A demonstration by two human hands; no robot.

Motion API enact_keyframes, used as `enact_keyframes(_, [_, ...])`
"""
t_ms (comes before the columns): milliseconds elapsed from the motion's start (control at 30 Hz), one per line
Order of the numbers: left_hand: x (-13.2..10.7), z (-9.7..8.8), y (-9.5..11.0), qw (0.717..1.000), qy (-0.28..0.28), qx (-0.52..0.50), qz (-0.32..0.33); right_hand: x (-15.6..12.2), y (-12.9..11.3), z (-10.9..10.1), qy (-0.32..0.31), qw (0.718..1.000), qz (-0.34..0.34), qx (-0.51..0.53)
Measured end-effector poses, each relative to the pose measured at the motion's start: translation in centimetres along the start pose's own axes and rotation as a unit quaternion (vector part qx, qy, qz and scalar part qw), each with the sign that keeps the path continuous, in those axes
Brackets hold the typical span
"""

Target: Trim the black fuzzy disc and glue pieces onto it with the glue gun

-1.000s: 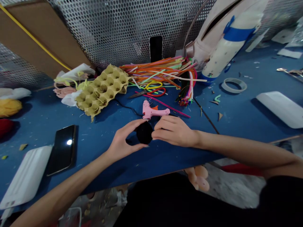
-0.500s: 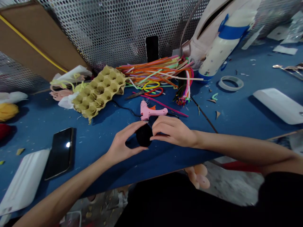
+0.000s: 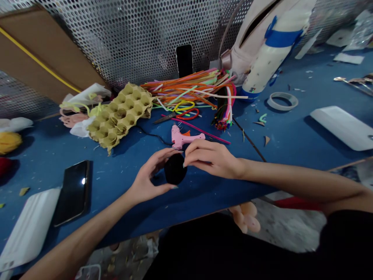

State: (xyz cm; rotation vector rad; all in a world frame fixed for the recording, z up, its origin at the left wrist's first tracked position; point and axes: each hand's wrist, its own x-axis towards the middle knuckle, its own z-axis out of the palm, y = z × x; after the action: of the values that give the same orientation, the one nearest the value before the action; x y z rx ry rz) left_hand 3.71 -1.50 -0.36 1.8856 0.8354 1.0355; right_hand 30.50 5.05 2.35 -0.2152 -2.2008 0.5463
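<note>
A craft workshop: pipe cleaners (image 3: 186, 88) and a glue gun (image 3: 183, 137) on a workbench (image 3: 58, 155).

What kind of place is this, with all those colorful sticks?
It looks like a craft workshop. A blue workbench holds a big bundle of colorful pipe cleaners, a pink hot glue gun and a cardboard egg tray, while the left hand and right hand cup a black fuzzy ball.

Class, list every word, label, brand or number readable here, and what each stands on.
None can be read: the pink glue gun and black ball show none, and the small dark mark on the white pad at right is too small to read.
</note>
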Motion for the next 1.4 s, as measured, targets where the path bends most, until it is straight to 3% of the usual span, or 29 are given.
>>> enact_keyframes(267, [-0.5,-0.5,0.1,0.998,-0.061,-0.01,-0.024,0.3,0.3,0.4,0.023,0.981,0.12,0.148])
enact_keyframes(533, [-0.5,-0.6,0.1,0.998,-0.056,-0.008,-0.018,0.4,0.7,0.1,0.027,0.974,0.147,0.172])
enact_keyframes(933, [-0.3,-0.3,0.6,0.999,-0.043,0.008,0.002,0.4,0.1,0.0,0.008,0.989,0.094,0.114])
enact_keyframes(1167, [-0.5,-0.5,0.1,0.999,-0.026,-0.003,-0.019,0.3,0.7,-0.1,0.032,0.994,0.065,0.078])
enact_keyframes(1400, [-0.4,-0.6,0.1,0.998,-0.025,-0.03,-0.041,0.1,0.8,-0.8,0.034,0.998,-0.033,-0.042])
